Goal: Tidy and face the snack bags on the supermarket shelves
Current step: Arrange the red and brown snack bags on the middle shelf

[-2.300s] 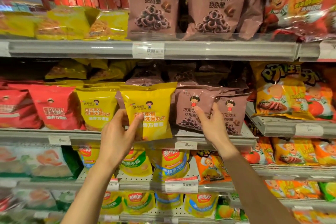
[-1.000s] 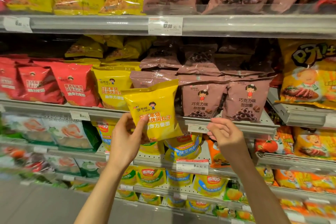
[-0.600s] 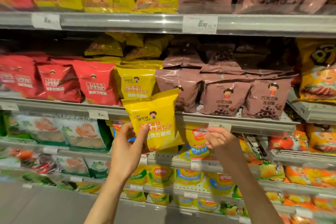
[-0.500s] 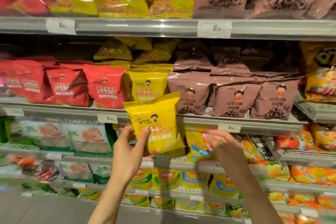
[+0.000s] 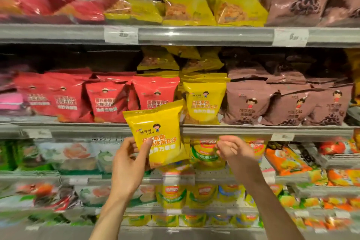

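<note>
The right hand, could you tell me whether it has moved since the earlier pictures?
Yes. The right hand has come down off the brown bags and now hangs below the shelf edge, holding nothing.

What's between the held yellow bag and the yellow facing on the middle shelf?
Nothing visible. The left hand holds the yellow bag out in front of the shelf lip; the standing yellow bag already fills the front spot.

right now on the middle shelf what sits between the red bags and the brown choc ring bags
In the head view, a single upright yellow bag fronts the gap between the red bags and the brown bags, with more yellow bags stacked behind it.
</note>
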A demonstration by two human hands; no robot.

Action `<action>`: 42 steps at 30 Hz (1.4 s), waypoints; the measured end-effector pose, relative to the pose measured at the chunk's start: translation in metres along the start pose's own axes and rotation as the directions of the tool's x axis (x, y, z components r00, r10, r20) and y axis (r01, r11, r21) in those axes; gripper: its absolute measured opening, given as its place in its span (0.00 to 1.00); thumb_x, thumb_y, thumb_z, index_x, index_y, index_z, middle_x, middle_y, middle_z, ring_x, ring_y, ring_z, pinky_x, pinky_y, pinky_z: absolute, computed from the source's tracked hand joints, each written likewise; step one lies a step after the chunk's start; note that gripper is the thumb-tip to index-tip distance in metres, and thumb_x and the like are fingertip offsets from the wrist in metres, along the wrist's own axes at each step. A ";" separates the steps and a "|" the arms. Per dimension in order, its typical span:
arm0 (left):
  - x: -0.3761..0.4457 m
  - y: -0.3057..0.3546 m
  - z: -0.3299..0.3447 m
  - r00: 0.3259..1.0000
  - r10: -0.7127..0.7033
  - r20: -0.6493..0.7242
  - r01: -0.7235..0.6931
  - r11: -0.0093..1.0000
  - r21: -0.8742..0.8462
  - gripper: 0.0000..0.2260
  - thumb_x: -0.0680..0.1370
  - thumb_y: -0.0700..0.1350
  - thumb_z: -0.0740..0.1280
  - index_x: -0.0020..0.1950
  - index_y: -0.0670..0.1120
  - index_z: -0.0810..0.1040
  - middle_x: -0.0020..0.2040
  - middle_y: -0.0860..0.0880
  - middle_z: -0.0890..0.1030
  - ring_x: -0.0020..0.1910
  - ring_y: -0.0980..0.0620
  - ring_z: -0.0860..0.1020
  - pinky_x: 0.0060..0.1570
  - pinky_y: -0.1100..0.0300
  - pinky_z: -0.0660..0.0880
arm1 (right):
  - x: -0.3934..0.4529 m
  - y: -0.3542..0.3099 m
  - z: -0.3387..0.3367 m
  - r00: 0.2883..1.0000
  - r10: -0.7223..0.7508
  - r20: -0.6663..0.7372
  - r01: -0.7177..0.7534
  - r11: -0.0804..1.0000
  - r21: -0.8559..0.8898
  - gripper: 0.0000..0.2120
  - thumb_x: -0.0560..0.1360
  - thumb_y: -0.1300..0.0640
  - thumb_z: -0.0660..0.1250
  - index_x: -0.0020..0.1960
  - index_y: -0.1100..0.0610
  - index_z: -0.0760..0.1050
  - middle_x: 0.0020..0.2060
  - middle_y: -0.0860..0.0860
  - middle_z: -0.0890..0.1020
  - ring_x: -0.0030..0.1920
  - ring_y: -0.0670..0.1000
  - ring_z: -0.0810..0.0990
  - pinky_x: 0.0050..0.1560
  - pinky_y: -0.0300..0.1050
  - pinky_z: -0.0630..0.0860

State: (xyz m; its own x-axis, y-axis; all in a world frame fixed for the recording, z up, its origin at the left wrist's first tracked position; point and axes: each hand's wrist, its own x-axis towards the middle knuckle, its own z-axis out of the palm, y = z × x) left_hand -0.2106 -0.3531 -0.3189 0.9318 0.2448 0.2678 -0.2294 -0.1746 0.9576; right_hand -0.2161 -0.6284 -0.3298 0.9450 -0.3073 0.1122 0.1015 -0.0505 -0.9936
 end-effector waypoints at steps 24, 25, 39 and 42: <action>0.129 -0.011 -0.096 0.978 0.173 -0.113 -0.149 0.969 0.197 0.10 0.80 0.58 0.69 0.49 0.52 0.80 0.39 0.51 0.84 0.35 0.52 0.83 0.35 0.46 0.82 | 0.087 -0.039 0.183 0.987 -0.142 0.080 0.161 0.928 -0.335 0.32 0.73 0.40 0.74 0.72 0.48 0.68 0.58 0.44 0.81 0.59 0.46 0.80 0.58 0.44 0.76; 0.133 -0.011 -0.100 0.978 0.179 -0.106 -0.157 0.969 0.190 0.10 0.79 0.59 0.69 0.49 0.52 0.80 0.39 0.51 0.84 0.34 0.52 0.83 0.34 0.46 0.82 | 0.088 -0.039 0.186 0.988 -0.144 0.058 0.155 0.936 -0.316 0.28 0.72 0.40 0.75 0.68 0.46 0.71 0.56 0.44 0.81 0.56 0.43 0.81 0.55 0.41 0.77; 0.160 -0.014 -0.126 0.983 0.181 0.035 -0.183 0.980 0.074 0.12 0.78 0.63 0.70 0.50 0.56 0.79 0.38 0.42 0.81 0.36 0.36 0.81 0.33 0.40 0.83 | 0.096 -0.045 0.172 0.989 -0.090 0.120 0.080 0.993 0.088 0.29 0.63 0.30 0.78 0.61 0.39 0.80 0.55 0.45 0.87 0.55 0.47 0.86 0.46 0.37 0.82; 0.160 -0.013 -0.119 0.979 0.197 0.046 -0.200 0.975 0.093 0.15 0.77 0.66 0.69 0.51 0.56 0.79 0.38 0.53 0.82 0.38 0.43 0.84 0.37 0.40 0.83 | 0.096 -0.045 0.166 0.984 -0.079 0.157 0.058 0.989 0.135 0.29 0.64 0.34 0.81 0.62 0.41 0.80 0.58 0.48 0.86 0.59 0.50 0.85 0.50 0.41 0.83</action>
State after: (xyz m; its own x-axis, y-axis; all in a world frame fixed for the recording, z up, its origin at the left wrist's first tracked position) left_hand -0.0916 -0.1984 -0.2753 0.8806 0.1613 0.4456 -0.3841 -0.3077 0.8705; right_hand -0.0788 -0.4980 -0.2771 0.9711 -0.1491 0.1864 0.1971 0.0602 -0.9785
